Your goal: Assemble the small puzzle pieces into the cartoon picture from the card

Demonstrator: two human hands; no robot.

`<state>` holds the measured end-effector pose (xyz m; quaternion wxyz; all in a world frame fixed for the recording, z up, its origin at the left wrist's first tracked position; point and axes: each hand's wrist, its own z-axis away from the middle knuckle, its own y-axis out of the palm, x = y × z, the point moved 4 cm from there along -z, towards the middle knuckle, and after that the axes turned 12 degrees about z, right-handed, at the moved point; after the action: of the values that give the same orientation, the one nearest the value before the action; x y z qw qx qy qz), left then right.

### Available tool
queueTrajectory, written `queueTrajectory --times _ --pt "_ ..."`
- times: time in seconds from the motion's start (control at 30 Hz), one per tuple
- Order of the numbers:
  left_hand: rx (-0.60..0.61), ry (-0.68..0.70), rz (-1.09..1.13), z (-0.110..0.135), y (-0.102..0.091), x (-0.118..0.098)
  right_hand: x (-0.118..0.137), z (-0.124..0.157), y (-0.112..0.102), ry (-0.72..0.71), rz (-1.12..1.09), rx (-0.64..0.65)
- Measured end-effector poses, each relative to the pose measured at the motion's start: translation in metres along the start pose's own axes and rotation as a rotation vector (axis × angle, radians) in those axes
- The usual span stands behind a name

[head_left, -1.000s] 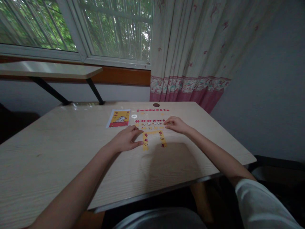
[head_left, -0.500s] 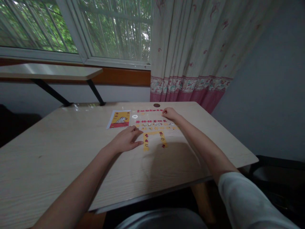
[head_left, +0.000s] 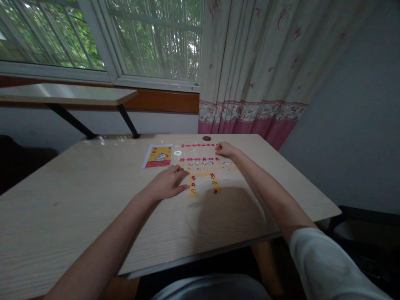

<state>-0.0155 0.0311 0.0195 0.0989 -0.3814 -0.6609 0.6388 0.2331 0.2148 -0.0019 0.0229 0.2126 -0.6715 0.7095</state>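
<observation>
On the table, yellow jigsaw edge pieces are joined into a three-sided puzzle border point(head_left: 193, 189), its near side open. My left hand point(head_left: 167, 182) rests at the left strip of it, fingers apart and holding nothing. Farther back, my right hand point(head_left: 226, 149) pinches a small yellow puzzle piece point(head_left: 216, 151), mostly covered by the fingertips. That hand is just right of the back row of red puzzle pieces point(head_left: 196, 145). A second row of red pieces point(head_left: 195, 159) and rows of white and yellow pieces point(head_left: 206, 168) lie between the border and the back row.
A picture sheet point(head_left: 158, 156) with a white animal on yellow and red lies left of the pieces. A round cable hole point(head_left: 206, 138) is near the table's back edge. A raised shelf point(head_left: 93, 95) stands at back left; a curtain point(head_left: 250, 83) hangs behind.
My right hand has turned slightly, and a yellow piece now shows at its fingertips. My left hand stays by the border. The whole view has shifted a little.
</observation>
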Motion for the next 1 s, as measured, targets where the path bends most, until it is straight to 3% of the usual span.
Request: queueTrajectory --times 0.37,0.47,0.63,0.77,1.0 --pt "-0.041 0.031 0.037 0.0 -0.001 0.0 0.009 0.02 -0.006 -0.083 -0.178 -0.099" --pt "-0.098 0.027 0.118 -0.002 -0.002 -0.006 0.016 0.044 -0.009 -0.113 -0.252 -0.118" --pt "-0.178 -0.007 0.383 -0.008 -0.001 -0.027 0.034 0.104 -0.005 -0.261 -0.564 -0.099" --pt "-0.174 -0.041 0.596 -0.014 0.008 -0.045 0.045 0.144 0.006 -0.237 -0.761 -0.059" --pt "-0.202 -0.166 0.773 -0.019 0.023 -0.053 0.069 0.162 0.02 -0.276 -0.844 -0.036"
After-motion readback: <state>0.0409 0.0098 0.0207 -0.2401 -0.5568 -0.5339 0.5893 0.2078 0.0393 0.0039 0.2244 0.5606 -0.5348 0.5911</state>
